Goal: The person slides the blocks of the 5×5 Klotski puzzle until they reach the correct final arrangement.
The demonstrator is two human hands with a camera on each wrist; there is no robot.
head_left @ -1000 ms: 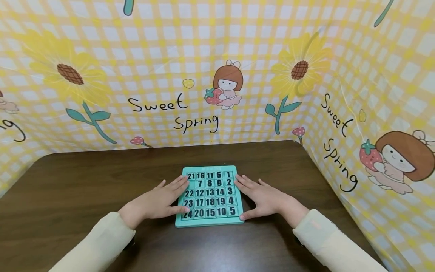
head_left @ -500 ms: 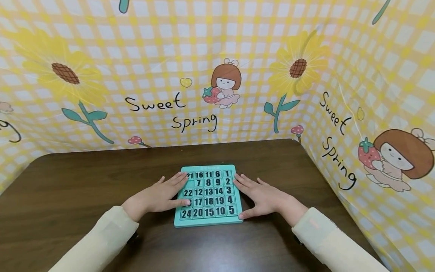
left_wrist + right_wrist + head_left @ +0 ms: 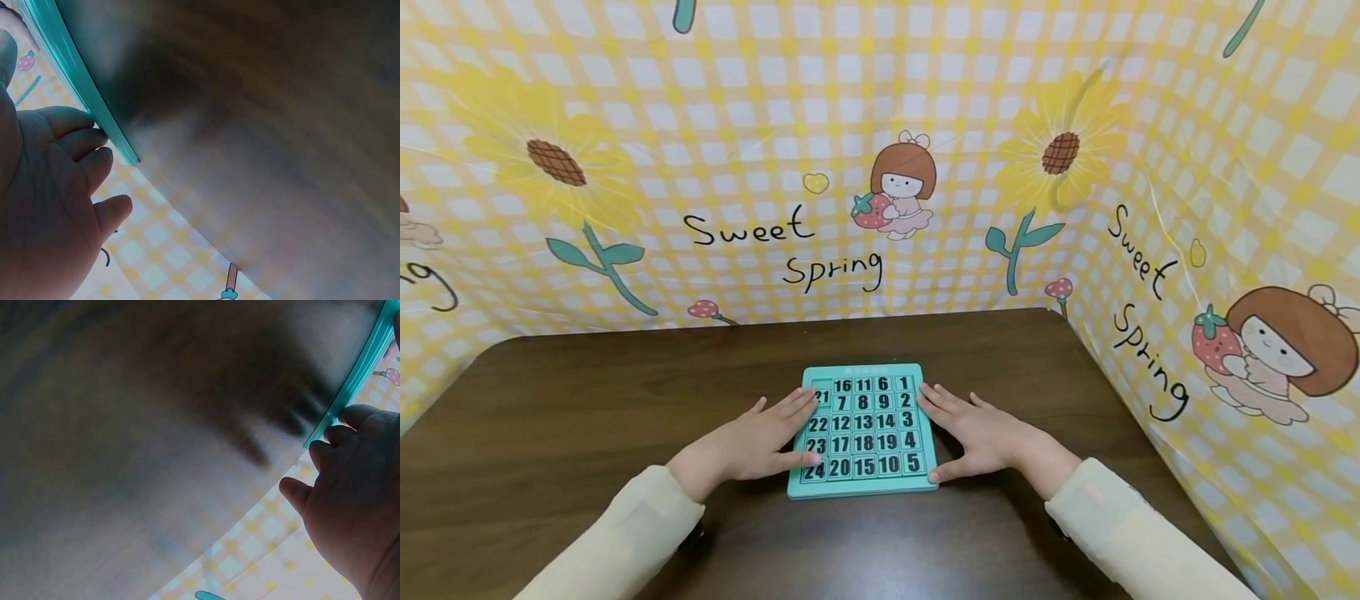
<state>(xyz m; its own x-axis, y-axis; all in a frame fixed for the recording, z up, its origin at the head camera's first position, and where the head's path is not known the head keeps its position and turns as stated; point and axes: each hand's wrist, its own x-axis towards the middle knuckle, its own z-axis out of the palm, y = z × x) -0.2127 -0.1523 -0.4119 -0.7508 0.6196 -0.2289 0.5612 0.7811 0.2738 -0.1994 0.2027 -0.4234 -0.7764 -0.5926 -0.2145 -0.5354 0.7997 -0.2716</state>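
A turquoise sliding number puzzle lies flat on the table, black numerals on its tiles. My left hand reaches over its left side with straight fingers, fingertips on the tile marked 21. That tile sits partway down the left column, with a bare strip of slot above it, and is partly covered by the fingertips. The left thumb lies over the lower left tiles. Along the puzzle's right edge rests my right hand, fingers extended and thumb near the lower right corner. Both wrist views show fingertips right at the puzzle's side edge.
The dark wooden table extends around the puzzle on all sides. A yellow checked cloth with flowers and cartoon figures hangs behind the table and along its right side.
Tile 21 has slid down from the top left corner toward the gap beneath it. The left thumb went up the board, then back down. The right hand stays in place.
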